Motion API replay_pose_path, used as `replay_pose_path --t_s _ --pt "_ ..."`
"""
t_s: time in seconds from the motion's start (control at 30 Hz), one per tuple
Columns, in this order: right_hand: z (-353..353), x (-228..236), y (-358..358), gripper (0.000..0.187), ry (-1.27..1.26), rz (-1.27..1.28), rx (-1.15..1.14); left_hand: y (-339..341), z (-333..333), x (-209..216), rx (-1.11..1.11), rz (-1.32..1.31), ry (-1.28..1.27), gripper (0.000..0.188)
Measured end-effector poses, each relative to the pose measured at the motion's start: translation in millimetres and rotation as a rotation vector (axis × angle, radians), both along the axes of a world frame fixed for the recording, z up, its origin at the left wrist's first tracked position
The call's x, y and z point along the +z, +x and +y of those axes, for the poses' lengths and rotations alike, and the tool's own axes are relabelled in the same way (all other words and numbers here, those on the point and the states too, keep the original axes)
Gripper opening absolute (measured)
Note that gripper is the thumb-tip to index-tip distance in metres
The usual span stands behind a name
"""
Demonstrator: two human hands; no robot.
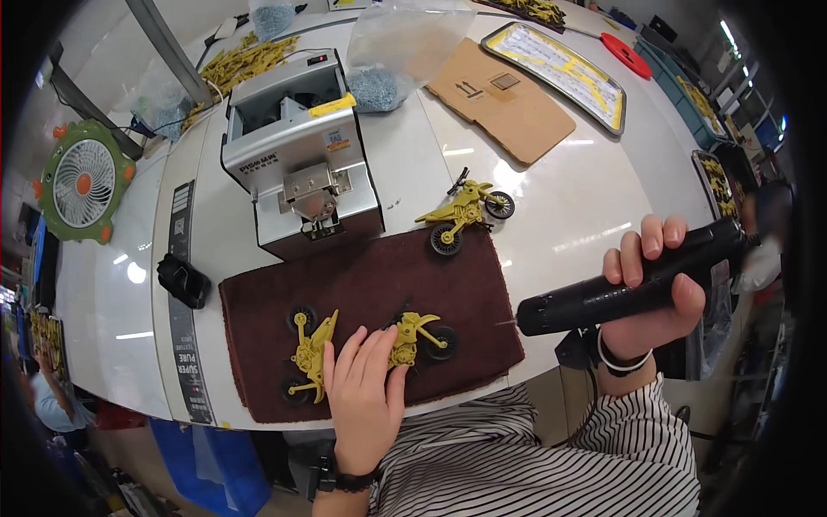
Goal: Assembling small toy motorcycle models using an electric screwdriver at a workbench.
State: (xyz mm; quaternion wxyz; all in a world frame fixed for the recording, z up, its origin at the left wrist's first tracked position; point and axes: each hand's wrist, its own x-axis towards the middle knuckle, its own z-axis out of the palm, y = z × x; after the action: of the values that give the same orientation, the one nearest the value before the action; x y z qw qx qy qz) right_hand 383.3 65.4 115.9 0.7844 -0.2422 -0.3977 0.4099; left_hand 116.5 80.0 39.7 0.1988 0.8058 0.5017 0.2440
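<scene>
On a dark brown mat [465,284] lie two yellow toy motorcycles with black wheels. My left hand [366,392] rests over the rear part of the right-hand toy motorcycle [416,334], thumb and fingers around its body, hiding that end. Just left of my fingertips is the other toy motorcycle [308,355]. My right hand [659,289] is wrapped round a black electric screwdriver [586,303], held raised off the mat's right edge, its thin bit pointing left. A third toy motorcycle [463,212] sits at the mat's far edge.
A silver box-shaped machine [297,159] stands behind the mat. A small black object [183,281] lies left, beyond it a green fan [83,183]. Farther back are a cardboard piece [508,112], a tray of yellow parts [560,73] and a plastic bag [379,86]. A blue bin [211,465] stands below the table's edge.
</scene>
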Motion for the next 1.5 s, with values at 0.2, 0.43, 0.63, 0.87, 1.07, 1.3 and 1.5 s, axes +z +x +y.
replay_pose_path --t_s 0.2,0.43,0.63,0.87,1.07,1.3,1.5 --pt "32.5 15.1 -32.9 0.038 0.044 -0.081 0.312 2.1 -3.1 -7.7 0.071 -0.053 0.031 0.038" --pt "50.9 15.5 -68.1 0.033 -0.007 -0.344 0.351 3.6 -2.4 -19.0 0.057 -0.152 0.066 0.039" --pt "62.0 7.1 -86.1 0.033 -0.034 -0.391 0.405 -1.8 -4.1 -25.6 0.099 -0.143 0.146 0.041" --pt "84.7 13.6 -88.3 0.033 -0.037 -0.418 0.442 -2.0 -3.1 -27.1 0.09 -0.132 0.144 0.039" --pt "104.1 13.8 -91.8 0.033 -0.038 -0.434 0.472 -1.8 -3.6 -26.7 0.085 -0.14 0.142 0.038" --pt "92.3 6.9 -94.8 0.032 -0.051 -0.453 0.519 -2.6 -3.2 -28.5 0.084 -0.145 0.135 0.041" --pt "82.3 12.0 -96.7 0.032 -0.062 -0.468 0.548 -3.3 -1.6 -28.1 0.08 -0.169 0.143 0.041"
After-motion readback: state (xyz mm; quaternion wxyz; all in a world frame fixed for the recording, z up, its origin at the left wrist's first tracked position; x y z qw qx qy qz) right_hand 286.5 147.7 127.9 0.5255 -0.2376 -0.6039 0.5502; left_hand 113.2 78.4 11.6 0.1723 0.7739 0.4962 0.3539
